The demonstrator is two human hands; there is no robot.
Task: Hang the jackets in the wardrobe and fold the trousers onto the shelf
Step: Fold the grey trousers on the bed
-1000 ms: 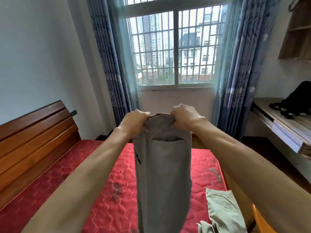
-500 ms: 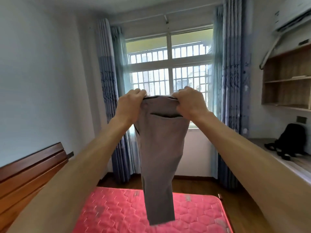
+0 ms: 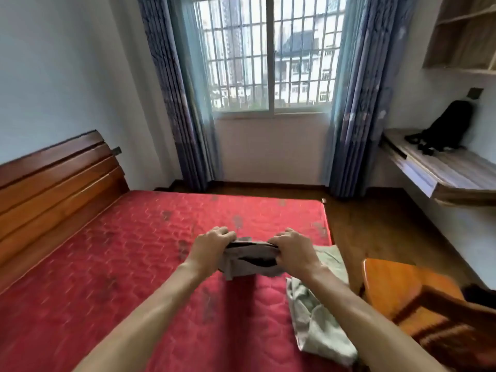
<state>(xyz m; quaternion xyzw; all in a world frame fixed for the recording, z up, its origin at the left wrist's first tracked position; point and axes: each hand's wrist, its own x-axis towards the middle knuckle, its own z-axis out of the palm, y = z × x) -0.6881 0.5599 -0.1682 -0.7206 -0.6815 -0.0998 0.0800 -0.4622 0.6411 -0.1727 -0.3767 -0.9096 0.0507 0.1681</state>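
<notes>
Scanning from the left: wooden headboard point(image 3: 57, 181), then the red mattress point(image 3: 112, 277) filling most of the view. Left hand point(image 3: 210, 249) has its grip closed tight on one end of the grey trousers point(image 3: 249, 261) waistband; right hand point(image 3: 291, 251) is clenched on the other end, fabric bunched between them. I see the trousers low over the mattress middle; whether they touch it, I cannot tell. Half a second ago they hung full length in front of the window; now they are down. Pale green garment point(image 3: 314, 320) lies just right, under the right forearm. Orange chair point(image 3: 418, 299) and table point(image 3: 451, 170) sit farther right.
</notes>
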